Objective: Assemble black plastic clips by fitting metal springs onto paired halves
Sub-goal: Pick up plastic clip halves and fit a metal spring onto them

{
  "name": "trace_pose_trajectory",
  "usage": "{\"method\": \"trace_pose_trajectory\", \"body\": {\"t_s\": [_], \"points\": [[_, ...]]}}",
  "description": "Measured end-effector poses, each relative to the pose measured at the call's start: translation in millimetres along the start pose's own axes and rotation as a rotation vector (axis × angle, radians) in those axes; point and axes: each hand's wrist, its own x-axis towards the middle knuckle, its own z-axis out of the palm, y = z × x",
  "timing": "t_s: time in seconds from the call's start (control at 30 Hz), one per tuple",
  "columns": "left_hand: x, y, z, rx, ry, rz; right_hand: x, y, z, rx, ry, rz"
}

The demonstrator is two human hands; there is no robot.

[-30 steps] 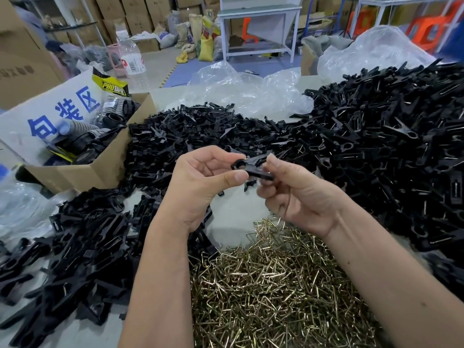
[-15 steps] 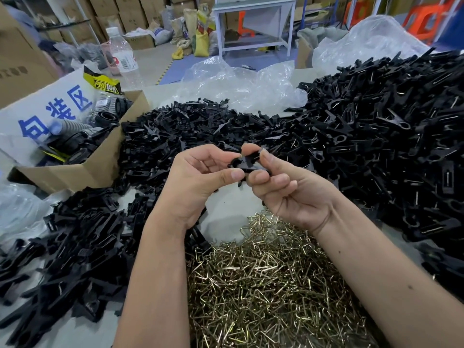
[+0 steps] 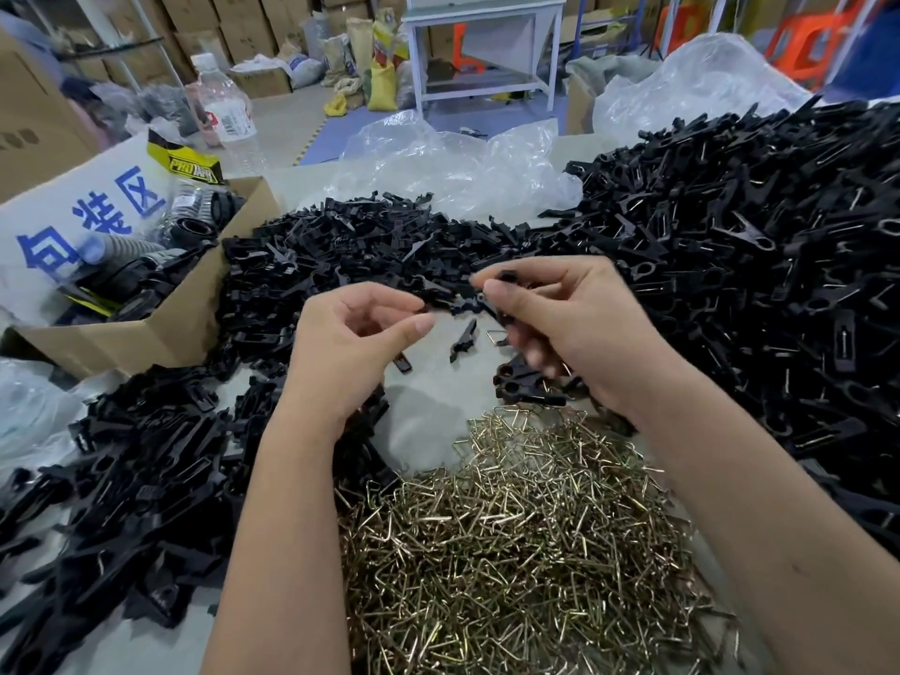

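My right hand (image 3: 565, 328) pinches a black clip (image 3: 502, 280) between thumb and forefinger, above the table's middle. My left hand (image 3: 355, 343) hovers to its left with curled fingers and the thumb stretched toward the clip. A dark piece shows at its fingertips against the pile behind, and whether they hold it is unclear. Below the hands a loose black clip half (image 3: 462, 339) and a single metal spring (image 3: 496, 336) lie on the table. A heap of brass-coloured springs (image 3: 516, 552) fills the near middle. Loose clip halves (image 3: 341, 255) are piled behind and to the left.
A large mound of black clips with springs fitted (image 3: 755, 265) covers the right side. An open cardboard box (image 3: 160, 328) holding tape rolls stands at the left. Crumpled clear plastic bags (image 3: 453, 163) lie at the back, and a water bottle (image 3: 224, 114) stands far left.
The hands, joined on the clip before, have drawn apart. The right hand has lifted to the right with the clip and the left has pulled back to the left.
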Motion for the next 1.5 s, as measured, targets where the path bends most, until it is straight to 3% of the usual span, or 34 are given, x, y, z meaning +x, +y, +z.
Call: {"method": "trace_pose_trajectory", "body": {"t_s": [0.13, 0.2, 0.27, 0.37, 0.43, 0.53, 0.6, 0.93, 1.07, 1.2, 1.33, 1.5], "points": [[0, -12, -6, 0.431, 0.063, -0.079, 2, 9, -23, -0.716, 0.558, -0.220], [0, -13, -8, 0.504, 0.026, -0.117, 2, 13, -29, -0.766, 0.663, -0.188], [2, -14, -8, 0.594, -0.008, -0.128, 3, 13, -28, -0.735, 0.655, -0.187], [4, -16, 0, 0.759, -0.088, -0.120, 0, 10, -11, -0.935, 0.528, -0.342], [3, -18, 4, 0.787, -0.120, -0.120, -2, 12, 6, -1.091, 0.283, -0.438], [4, -21, 3, 0.721, -0.097, -0.073, -2, 22, 30, -1.318, -0.164, -0.344], [4, -21, 2, 0.615, -0.097, -0.069, 0, 31, 37, -1.362, -0.293, -0.245], [-2, -11, 0, 0.375, -0.254, -0.079, -1, 33, 29, -1.171, -0.027, -0.445], [1, -12, 5, 0.493, -0.135, -0.069, 0, 26, 29, -0.848, 0.144, -0.477], [4, -17, 10, 0.583, -0.161, -0.113, -2, 23, 32, -0.562, 0.181, -0.397], [3, -16, 9, 0.394, -0.157, -0.079, -2, 24, 29, -0.350, 0.164, -0.285], [1, -3, 13, -0.007, -0.204, -0.069, 1, 23, 25, 0.004, 0.160, -0.088]]}}
